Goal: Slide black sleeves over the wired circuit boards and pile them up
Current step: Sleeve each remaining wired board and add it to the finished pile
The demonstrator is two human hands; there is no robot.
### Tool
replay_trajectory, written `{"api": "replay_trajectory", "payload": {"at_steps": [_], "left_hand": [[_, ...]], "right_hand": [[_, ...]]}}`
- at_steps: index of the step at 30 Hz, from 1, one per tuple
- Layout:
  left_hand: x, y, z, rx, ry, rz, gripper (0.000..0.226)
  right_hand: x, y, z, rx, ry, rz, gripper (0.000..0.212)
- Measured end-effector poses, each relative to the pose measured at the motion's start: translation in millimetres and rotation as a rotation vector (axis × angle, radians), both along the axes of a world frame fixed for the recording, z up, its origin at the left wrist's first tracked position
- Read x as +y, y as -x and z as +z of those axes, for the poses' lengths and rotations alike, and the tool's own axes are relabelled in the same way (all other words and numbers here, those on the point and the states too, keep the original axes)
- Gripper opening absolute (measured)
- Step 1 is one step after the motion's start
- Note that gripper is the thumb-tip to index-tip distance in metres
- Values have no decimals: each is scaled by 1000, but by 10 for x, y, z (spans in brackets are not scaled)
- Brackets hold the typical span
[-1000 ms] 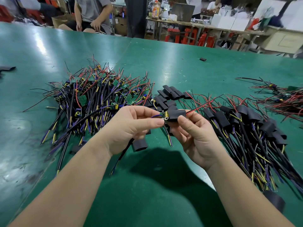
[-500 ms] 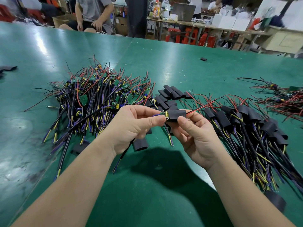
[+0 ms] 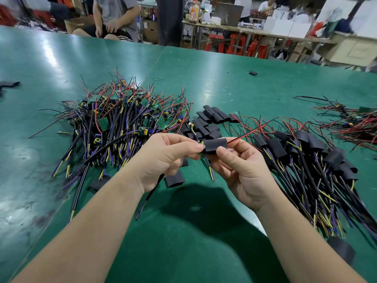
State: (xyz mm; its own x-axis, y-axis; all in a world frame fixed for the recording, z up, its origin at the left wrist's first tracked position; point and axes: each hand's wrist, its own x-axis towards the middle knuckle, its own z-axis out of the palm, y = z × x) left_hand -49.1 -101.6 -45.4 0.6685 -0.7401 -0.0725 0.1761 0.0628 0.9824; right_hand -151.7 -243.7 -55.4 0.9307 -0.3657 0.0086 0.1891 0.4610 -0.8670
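above the green table [image 3: 214, 252], both hands met over a single black sleeve [image 3: 215, 145]. the sleeve was a short, flattened matte tube, nearly covering the circuit board inside it; only a small yellow and metal bit of the board [image 3: 202, 143] showed at its left mouth, and thin red and black wires [image 3: 251, 132] ran out of its right end. the left hand [image 3: 163, 158] was curled closed, its thumb and forefinger pinching the exposed board end, with a black cable trailing below the palm. the right hand [image 3: 242, 166] was partly closed, thumb and fingers pressed on the sleeve from the right.

left of the sleeve lay the pile of bare boards [image 3: 122, 123], green squares tangled with black, purple, yellow and red leads. just behind the sleeve sat the loose empty sleeves [image 3: 212, 119], flat and overlapping. right of the sleeve stretched the finished pile [image 3: 306, 152], each board capped in black with leads fanning toward the near table edge. one bare board carried a pale mark, too small to read.
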Motion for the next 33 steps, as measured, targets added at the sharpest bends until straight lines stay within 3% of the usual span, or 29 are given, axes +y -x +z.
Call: {"api": "replay_trajectory", "payload": {"at_steps": [8, 20, 33], "left_hand": [[0, -2, 18, -12, -1, 6, 6], [6, -11, 13, -47, -1, 16, 6], [-27, 9, -25, -106, -30, 113, 8]], "right_hand": [[16, 8, -1, 14, 10, 21, 22], [30, 5, 20, 8, -137, 115, 27], [2, -11, -58, -26, 202, 5, 31]]}}
